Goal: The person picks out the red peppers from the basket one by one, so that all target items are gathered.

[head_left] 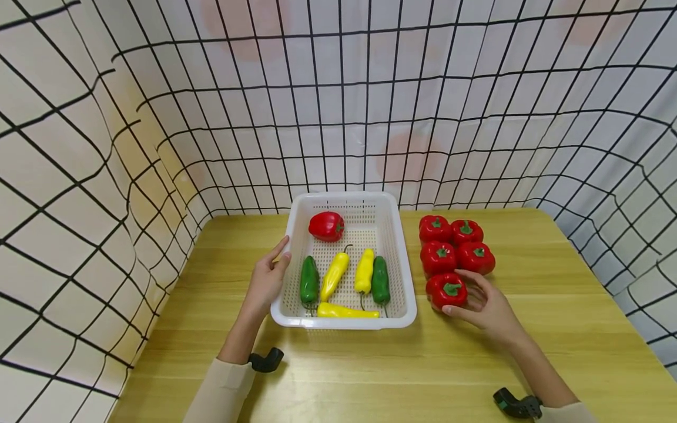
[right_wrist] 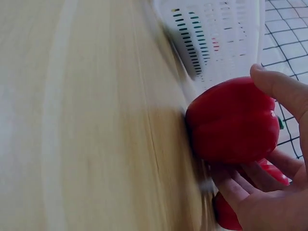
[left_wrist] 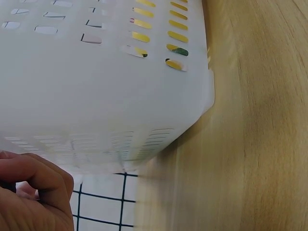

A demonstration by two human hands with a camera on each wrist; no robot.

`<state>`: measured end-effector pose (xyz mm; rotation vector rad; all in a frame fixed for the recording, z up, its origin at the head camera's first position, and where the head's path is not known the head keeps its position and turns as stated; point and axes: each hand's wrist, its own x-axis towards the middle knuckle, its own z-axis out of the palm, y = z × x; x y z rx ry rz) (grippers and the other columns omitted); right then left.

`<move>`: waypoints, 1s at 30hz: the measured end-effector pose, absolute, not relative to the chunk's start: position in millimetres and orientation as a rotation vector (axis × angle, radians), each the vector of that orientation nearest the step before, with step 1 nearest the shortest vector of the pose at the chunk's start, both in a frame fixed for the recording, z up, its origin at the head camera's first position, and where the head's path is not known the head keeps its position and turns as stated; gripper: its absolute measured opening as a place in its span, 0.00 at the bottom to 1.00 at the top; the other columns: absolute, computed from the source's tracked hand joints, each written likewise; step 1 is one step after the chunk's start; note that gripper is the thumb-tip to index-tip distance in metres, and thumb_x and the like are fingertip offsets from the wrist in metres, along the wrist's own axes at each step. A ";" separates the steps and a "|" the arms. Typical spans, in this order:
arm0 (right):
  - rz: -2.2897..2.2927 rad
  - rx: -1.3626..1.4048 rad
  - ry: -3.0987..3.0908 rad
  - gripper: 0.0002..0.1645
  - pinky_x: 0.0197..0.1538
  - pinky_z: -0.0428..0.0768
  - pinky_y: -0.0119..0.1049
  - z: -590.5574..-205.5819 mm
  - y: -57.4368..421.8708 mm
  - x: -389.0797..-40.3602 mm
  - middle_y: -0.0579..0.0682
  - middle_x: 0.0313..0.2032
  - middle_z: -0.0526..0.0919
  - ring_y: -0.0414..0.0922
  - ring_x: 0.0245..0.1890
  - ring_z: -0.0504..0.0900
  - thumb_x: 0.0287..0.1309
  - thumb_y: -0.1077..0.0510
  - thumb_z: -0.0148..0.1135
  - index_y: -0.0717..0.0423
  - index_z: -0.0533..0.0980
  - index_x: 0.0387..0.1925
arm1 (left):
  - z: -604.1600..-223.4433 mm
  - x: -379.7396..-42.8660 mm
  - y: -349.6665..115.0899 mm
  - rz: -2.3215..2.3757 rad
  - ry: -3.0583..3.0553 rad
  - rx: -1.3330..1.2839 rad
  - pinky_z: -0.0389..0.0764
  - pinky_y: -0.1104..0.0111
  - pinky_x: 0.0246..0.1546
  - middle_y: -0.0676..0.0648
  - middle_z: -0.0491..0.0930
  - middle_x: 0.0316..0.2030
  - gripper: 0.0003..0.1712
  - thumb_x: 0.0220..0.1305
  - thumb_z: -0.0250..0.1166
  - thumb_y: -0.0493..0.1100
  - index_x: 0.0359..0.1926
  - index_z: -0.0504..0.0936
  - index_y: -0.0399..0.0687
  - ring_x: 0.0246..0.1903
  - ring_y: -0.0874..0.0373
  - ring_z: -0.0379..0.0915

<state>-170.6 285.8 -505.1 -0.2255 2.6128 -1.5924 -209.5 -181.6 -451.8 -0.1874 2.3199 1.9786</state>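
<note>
A white perforated plastic basket stands on the table. My left hand holds its left rim; in the left wrist view its curled fingers show beside the basket wall. Inside lie a red bell pepper, yellow peppers and green peppers. To the right of the basket, my right hand grips the nearest red bell pepper of a group, thumb on one side and fingers on the other. The right wrist view shows that pepper between thumb and fingers.
Several more red bell peppers sit close together just beyond the right hand. The wooden table reaches back to a white cloth wall with a black grid, which also encloses both sides.
</note>
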 end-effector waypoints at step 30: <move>-1.554 -0.354 2.840 0.34 0.52 0.79 0.18 -437.5 266.9 -207.1 0.59 0.63 0.76 0.59 0.60 0.80 0.64 0.48 0.71 0.54 0.70 0.67 | -432.5 -203.1 -177.5 1.951 2.316 -0.195 0.85 0.44 0.50 0.33 0.71 0.70 0.29 0.82 0.51 0.49 0.79 0.61 0.65 0.61 0.34 0.77</move>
